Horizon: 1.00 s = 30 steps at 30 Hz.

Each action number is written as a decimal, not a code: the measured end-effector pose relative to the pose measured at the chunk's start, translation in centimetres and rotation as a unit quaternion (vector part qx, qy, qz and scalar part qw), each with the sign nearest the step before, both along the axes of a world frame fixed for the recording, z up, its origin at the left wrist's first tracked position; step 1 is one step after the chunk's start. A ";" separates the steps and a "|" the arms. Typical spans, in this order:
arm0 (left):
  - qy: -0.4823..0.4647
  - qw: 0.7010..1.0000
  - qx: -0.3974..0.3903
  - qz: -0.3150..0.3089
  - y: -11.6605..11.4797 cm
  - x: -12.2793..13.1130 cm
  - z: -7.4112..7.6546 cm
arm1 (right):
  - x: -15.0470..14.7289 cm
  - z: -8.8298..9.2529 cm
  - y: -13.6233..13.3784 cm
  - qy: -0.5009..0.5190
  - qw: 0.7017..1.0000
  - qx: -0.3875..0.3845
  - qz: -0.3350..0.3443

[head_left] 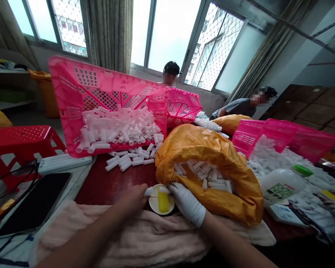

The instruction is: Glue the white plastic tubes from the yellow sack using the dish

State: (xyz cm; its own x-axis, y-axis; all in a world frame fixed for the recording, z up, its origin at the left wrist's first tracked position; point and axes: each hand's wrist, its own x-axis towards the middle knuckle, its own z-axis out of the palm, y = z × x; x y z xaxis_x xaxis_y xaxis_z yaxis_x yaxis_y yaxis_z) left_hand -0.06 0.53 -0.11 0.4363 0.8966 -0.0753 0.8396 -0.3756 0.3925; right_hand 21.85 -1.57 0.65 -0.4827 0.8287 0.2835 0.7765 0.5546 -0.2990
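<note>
My bare left hand (132,200) is closed, pinching a small white tube (149,191) at its fingertips. My right hand (186,203), in a white glove, is closed on another small white piece right beside it. Both meet above a small round white dish (154,204) holding a yellow sponge (163,203). Just behind lies an orange bag (203,149) with its mouth open, full of white tubes (203,173). My forearms rest over a pink towel (145,238).
A tipped pink basket (72,96) spills white tubes onto the red table (100,186). More pink baskets (279,136) and tubes lie to the right, with a white bottle (281,186). A phone (36,203) and red stool (19,141) sit left. Two people sit behind.
</note>
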 end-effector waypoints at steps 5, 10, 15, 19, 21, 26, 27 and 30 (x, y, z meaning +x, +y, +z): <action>0.002 0.999 0.020 -0.036 -0.2 0.0 0.1 | 1.1 -0.2 -0.8 -0.031 0.999 0.014 0.040; 0.005 0.999 0.032 -0.034 -0.2 0.0 0.2 | 0.9 -0.1 -1.4 -0.057 0.997 0.016 0.041; 0.011 0.999 0.024 -0.042 -0.3 0.2 0.3 | 0.8 -0.6 -2.3 -0.012 0.997 0.054 0.055; 0.011 0.999 0.031 -0.035 -0.3 0.2 0.3 | 0.4 -1.0 -3.3 -0.030 0.997 0.076 0.012; 0.010 0.999 0.038 -0.038 -0.3 0.2 0.3 | 0.4 -1.0 -3.8 -0.037 0.996 0.067 0.047; 0.015 0.998 0.034 -0.047 -0.3 0.1 0.5 | 0.7 -1.4 -4.4 0.021 0.997 0.074 0.019; 0.018 0.998 0.031 -0.043 -0.2 0.1 0.5 | 0.6 -1.4 -4.5 0.012 0.997 0.080 0.012; 0.021 0.999 0.021 -0.032 -0.1 0.2 0.4 | 0.2 -1.1 -5.1 -0.042 0.995 0.084 0.040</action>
